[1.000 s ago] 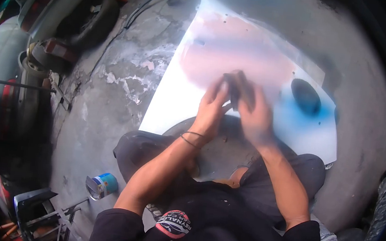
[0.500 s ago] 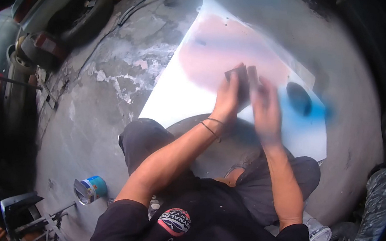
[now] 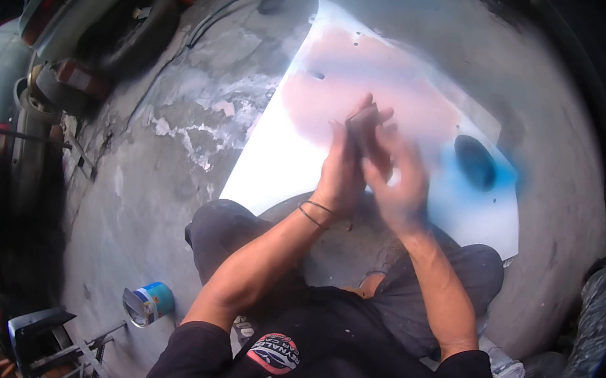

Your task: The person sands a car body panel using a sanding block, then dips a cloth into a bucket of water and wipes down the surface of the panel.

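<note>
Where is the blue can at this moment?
In the head view, the blue can is on the floor at lower left, near the left sleeve.

Right hand [image 3: 401, 184] blurred; dark piece [image 3: 364, 125], possibly a block, partly hidden

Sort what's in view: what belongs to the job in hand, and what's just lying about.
In the job:
- dark pad, between left hand and right hand
- white panel with pink patch

Seemingly lying about:
- blue-labelled can
- metal frame
</note>
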Motion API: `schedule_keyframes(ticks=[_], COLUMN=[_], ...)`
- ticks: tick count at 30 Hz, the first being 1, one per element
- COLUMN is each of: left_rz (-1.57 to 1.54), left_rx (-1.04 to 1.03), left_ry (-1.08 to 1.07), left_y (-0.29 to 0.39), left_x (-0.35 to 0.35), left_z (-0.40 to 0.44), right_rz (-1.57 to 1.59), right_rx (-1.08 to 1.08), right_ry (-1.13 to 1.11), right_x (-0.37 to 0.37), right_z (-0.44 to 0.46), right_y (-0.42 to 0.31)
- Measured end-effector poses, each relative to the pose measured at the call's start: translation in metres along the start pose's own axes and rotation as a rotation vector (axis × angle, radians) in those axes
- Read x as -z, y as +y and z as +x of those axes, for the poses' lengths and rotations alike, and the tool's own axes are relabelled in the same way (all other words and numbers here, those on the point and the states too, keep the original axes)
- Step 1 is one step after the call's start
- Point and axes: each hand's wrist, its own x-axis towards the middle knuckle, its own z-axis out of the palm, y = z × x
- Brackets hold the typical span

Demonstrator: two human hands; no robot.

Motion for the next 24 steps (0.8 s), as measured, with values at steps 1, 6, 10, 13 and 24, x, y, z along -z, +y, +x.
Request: schedule_keyframes(ticks=[1, 6, 10, 13, 24], left_rz=[-0.040, -0.077, -0.146, -0.162, 0.319], left_rx=[0.006, 0.053, 0.109, 0.140, -0.080], left_ry=[-0.025, -0.101, -0.137, -0.132, -0.360], left_y=[0.000, -0.008, -0.027, -0.036, -0.018], left_x=[-0.003, -0.027, -0.046, -0.055, -0.037], left_z=[0.001, 0.005, 0.008, 0.012, 0.023], right_rz=[0.052, 0.043, 0.031, 0.056, 0.195], right_rx=[-0.018, -0.018, -0.051, -0.064, -0.149], right_ry=[0.037, 0.090, 0.105, 0.070, 0.017], right_x=[0.002, 0.024, 0.054, 0.073, 0.063], right_z=[0.001, -0.006, -0.012, -0.013, -0.009], right_y=[-0.002, 0.012, 0.017, 0.019, 0.031])
